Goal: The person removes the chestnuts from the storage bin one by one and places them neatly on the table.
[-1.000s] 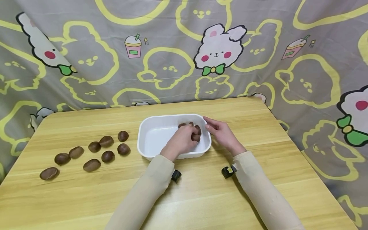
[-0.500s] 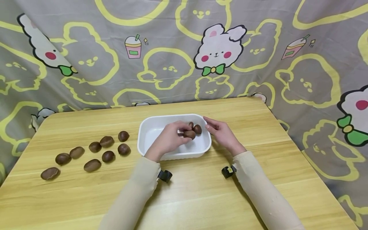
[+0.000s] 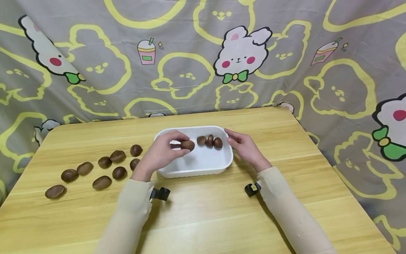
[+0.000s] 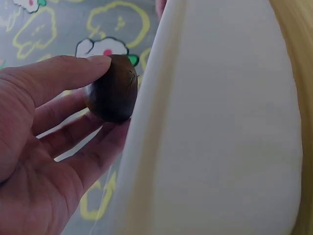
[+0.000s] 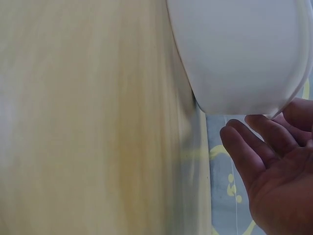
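Observation:
Between thumb and fingers my left hand (image 3: 161, 151) pinches a brown chestnut (image 3: 188, 145), over the left part of a white plastic tray (image 3: 193, 173). The left wrist view gives the same chestnut (image 4: 113, 90) up close, thumb on top and fingers below, beside the tray's outer wall (image 4: 225, 107). Three more chestnuts (image 3: 210, 141) lie in a short row at the tray's back right. My right hand (image 3: 246, 147) holds the tray's right end, its thumb at the rim. Its other fingers (image 5: 244, 149) show outside the tray in the right wrist view.
Several loose chestnuts (image 3: 102, 182) are spread over the wooden table (image 3: 203, 218) left of the tray; one is partly behind my left hand. A patterned curtain (image 3: 187, 77) hangs along the table's back and right sides.
My left hand has moved left from the tray's right end with a chestnut in its grip, uncovering the three that lie there. The right hand and the tray have stayed put.

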Demonstrator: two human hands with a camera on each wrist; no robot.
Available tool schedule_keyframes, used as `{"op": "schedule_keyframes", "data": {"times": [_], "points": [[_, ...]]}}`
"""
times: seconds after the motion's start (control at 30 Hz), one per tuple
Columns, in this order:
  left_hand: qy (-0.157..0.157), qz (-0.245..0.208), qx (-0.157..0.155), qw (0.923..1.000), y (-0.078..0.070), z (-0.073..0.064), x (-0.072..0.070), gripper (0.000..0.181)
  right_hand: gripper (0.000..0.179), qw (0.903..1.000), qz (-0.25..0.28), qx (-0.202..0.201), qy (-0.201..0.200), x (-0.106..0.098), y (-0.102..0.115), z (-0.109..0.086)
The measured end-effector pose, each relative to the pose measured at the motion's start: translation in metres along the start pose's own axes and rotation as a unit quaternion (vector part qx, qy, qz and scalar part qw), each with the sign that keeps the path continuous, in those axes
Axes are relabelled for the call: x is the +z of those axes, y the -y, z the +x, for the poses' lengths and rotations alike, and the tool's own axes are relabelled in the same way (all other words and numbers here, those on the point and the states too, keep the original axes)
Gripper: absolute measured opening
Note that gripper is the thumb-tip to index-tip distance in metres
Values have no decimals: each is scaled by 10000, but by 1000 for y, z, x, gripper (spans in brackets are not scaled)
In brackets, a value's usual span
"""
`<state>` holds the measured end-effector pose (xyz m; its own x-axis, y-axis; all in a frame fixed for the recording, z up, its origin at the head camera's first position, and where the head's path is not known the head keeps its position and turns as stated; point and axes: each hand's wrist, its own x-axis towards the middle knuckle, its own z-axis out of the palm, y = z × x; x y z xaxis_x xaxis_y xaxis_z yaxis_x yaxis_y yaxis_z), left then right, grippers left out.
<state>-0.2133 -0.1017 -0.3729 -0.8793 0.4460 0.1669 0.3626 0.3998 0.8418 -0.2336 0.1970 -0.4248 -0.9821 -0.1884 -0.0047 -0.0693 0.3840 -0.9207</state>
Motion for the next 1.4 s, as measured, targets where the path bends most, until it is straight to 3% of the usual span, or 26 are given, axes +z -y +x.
{"op": "schedule_keyframes", "data": {"times": [0.43,0.5,0.73,0.87,1.03,1.1,1.2,1.4], "points": [[-287,-459,-280,9981,14,-37,-37,29,43,10000,-26,55,21,1,3,-1],[-299,-353,-458,9979,15,-44,-43,31,43,10000,-44,57,20,1,3,-1],[-506,717,-1023,9909,21,-72,-67,37,43,9999,-141,22,15,1,6,-3],[-562,596,-1204,9893,24,-85,-78,38,43,9999,-147,17,26,1,6,-3],[-670,692,-1099,9893,30,-98,-86,36,43,9999,-105,23,40,1,4,-2],[-751,937,-1114,9865,32,-104,-90,36,43,9999,-98,32,41,1,3,-2],[-864,1189,-1417,9789,35,-117,-100,41,43,9999,-99,57,65,2,3,-2],[-1043,1101,-2060,9667,45,-149,-125,49,43,9998,-123,94,103,0,4,-3]]}}
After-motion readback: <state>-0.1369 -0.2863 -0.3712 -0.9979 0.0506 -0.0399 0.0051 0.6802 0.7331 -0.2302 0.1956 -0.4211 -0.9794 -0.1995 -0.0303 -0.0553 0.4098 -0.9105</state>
